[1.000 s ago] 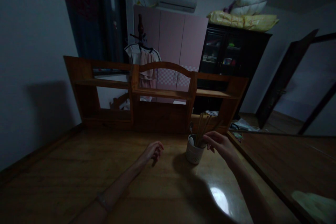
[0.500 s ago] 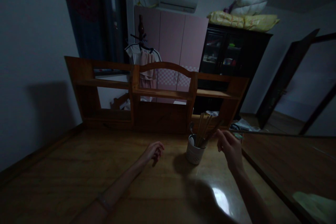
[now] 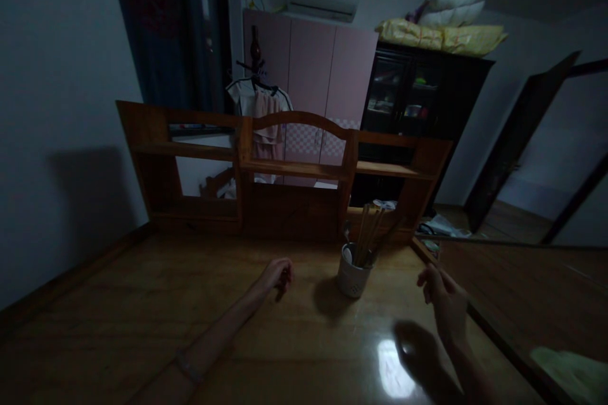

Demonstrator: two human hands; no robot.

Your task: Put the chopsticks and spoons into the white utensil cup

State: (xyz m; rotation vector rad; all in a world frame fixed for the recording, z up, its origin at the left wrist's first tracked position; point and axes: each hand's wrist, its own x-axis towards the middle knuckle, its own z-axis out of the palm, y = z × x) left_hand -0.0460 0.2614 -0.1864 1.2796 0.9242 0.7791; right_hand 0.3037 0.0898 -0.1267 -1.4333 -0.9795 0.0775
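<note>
A pale utensil holder [image 3: 351, 280] stands upright on the wooden desk [image 3: 190, 304], holding several chopsticks [image 3: 367, 237] and a spoon [image 3: 347, 231]. My left hand [image 3: 276, 275] is left of the holder, apart from it, over the desk. Its fingers are curled in, with nothing visible in them. My right hand [image 3: 441, 297] hovers to the right of the holder near the desk's right edge. Its fingers are loosely bent and a little apart, and nothing shows between them.
A wooden shelf unit [image 3: 294, 171] runs along the desk's back. At the left is a white wall [image 3: 61, 107]. A lower brown surface [image 3: 532, 291] lies beyond the right edge, with a pale cloth [image 3: 574, 373] in its near corner.
My right hand has moved right and toward me, away from the utensil holder. My left hand has barely moved, its fingers a little more curled. The holder has stayed in place.
</note>
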